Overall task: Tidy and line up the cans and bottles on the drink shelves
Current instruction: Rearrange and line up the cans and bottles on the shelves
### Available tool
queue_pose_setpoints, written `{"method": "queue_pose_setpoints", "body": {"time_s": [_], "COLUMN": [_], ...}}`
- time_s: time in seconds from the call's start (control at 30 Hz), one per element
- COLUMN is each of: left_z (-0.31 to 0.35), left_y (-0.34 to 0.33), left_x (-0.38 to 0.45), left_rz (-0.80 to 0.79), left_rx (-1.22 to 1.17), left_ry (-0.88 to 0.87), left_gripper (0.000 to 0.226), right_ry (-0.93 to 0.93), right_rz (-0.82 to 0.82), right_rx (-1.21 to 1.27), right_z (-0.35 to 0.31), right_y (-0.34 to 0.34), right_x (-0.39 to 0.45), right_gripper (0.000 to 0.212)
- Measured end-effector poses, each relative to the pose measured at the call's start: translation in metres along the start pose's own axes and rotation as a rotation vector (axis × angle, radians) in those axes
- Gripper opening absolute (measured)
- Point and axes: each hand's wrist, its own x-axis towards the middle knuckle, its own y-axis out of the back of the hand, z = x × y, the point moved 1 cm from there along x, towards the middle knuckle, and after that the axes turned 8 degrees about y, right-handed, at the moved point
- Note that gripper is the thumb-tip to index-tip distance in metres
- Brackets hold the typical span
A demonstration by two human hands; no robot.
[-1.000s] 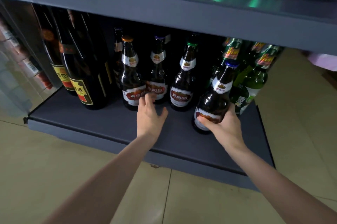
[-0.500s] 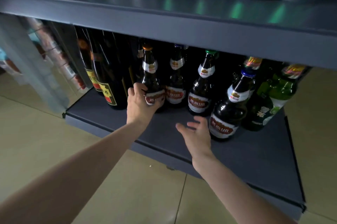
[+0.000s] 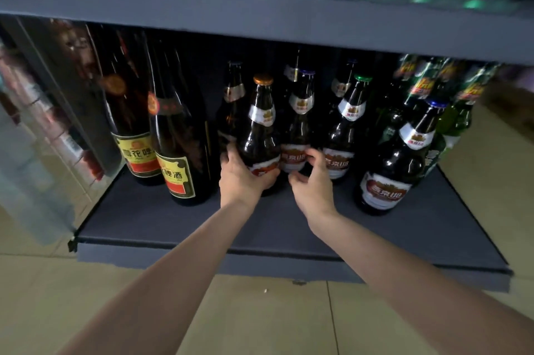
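On the bottom shelf (image 3: 289, 227), mid-row, well back from the front edge: orange-capped beer bottle (image 3: 260, 135), upright, base clasped by left hand (image 3: 242, 178). Blue-capped bottle (image 3: 297, 135), long axis vertical, stood just right; right hand (image 3: 312, 181) nearer, fingers apart, label barely touched, not yet gripped.

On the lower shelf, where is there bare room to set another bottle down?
Bare dark grey shelf board runs along the front edge, widest before the tall yellow-labelled bottles. A narrower gap lies between the green-capped brown bottle and the forward blue-capped brown bottle. The back rows are crowded.
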Motion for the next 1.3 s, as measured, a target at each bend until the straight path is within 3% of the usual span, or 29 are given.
{"method": "queue_pose_setpoints", "body": {"time_s": [0.3,0.53,0.8,1.3], "left_z": [-0.009,-0.012,-0.014,-0.018], "left_y": [0.032,0.031,0.028,0.026], "left_x": [0.000,0.003,0.005,0.005], "left_rz": [-0.129,-0.112,-0.094,-0.087], "left_rx": [0.009,0.024,0.034,0.019], "left_ry": [-0.032,-0.002,0.015,0.007], "left_gripper": [0.093,0.093,0.086,0.084], "right_ry": [-0.202,-0.236,-0.227,-0.234], "right_rz": [0.078,0.105,0.126,0.091], "right_rx": [0.281,0.550,0.640,0.671], "right_z": [-0.011,-0.015,-0.005,-0.015], "right_y": [-0.019,-0.025,-0.038,-0.030], "right_x": [0.003,0.020,0.042,0.036], "right_gripper": [0.085,0.076,0.062,0.068]}}
